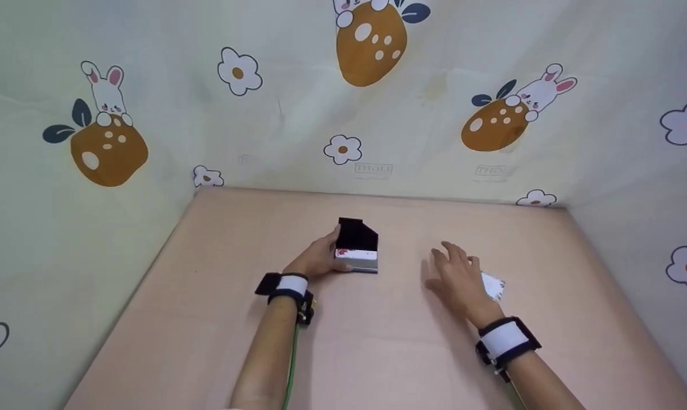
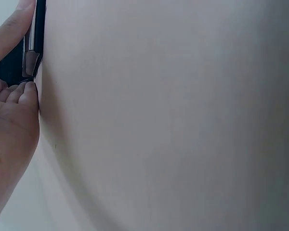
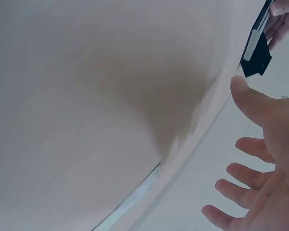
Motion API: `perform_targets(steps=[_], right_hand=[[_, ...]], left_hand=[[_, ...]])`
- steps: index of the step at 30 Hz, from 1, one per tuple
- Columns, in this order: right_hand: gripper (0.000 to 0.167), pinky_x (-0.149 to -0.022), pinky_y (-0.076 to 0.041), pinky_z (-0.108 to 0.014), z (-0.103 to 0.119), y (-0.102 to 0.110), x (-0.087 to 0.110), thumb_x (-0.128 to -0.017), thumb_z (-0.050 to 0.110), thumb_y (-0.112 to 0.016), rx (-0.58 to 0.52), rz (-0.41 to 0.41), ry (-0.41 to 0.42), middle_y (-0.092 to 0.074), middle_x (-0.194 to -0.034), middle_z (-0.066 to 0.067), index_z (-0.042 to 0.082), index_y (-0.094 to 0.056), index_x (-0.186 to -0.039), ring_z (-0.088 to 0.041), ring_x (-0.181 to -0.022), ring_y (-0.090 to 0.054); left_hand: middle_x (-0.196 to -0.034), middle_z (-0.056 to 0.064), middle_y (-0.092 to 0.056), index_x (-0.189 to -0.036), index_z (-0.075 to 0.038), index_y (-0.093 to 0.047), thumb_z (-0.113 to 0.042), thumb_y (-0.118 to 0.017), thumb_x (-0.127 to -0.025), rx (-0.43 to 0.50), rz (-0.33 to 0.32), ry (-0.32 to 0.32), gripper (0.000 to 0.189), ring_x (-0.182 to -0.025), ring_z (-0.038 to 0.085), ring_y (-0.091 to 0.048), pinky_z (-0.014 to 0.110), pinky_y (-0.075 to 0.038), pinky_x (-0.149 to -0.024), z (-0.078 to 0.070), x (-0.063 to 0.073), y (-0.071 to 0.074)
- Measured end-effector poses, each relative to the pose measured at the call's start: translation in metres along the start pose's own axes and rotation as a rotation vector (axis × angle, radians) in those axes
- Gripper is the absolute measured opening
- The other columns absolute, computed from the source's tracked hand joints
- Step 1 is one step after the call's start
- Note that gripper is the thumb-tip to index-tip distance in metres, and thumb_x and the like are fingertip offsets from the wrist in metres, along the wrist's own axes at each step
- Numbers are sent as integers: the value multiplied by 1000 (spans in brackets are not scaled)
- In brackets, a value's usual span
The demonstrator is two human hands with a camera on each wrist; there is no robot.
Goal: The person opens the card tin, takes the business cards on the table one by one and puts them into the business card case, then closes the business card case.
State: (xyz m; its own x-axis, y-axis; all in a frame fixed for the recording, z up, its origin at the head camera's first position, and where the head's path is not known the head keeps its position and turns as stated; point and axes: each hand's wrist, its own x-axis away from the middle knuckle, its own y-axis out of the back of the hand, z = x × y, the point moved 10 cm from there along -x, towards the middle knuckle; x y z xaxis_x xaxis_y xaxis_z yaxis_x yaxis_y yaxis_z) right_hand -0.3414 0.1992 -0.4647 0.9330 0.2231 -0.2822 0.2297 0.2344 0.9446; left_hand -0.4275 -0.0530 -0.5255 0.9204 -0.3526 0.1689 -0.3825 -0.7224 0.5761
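My left hand grips the left side of a small card case, with its thumb at the near edge. The case's black flap stands raised at the back. A white card with a red print shows in its silvery lower part. In the left wrist view, the curled fingers lie beside the case's edge. To the right, my right hand is held over the table, fingers spread and holding nothing. A white card with a patterned edge lies just right of it, partly hidden by the hand.
The table has a plain pinkish cover. Behind it and at both sides rises a pale cloth wall printed with rabbits, fruit and flowers. Straps with cameras sit on both wrists, and a green cable runs along the left forearm.
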Motion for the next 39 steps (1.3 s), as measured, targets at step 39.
perform_targets(steps=[39], right_hand=[[70, -95, -52, -60, -122, 4, 58, -89, 31, -75, -172, 234, -160, -57, -128, -32, -9, -49, -140, -44, -111, -60]], left_hand=[[-168, 7, -19, -162, -17, -9, -25, -84, -81, -32, -1, -11, 110, -157, 27, -16, 42, -15, -129, 0, 0, 1]])
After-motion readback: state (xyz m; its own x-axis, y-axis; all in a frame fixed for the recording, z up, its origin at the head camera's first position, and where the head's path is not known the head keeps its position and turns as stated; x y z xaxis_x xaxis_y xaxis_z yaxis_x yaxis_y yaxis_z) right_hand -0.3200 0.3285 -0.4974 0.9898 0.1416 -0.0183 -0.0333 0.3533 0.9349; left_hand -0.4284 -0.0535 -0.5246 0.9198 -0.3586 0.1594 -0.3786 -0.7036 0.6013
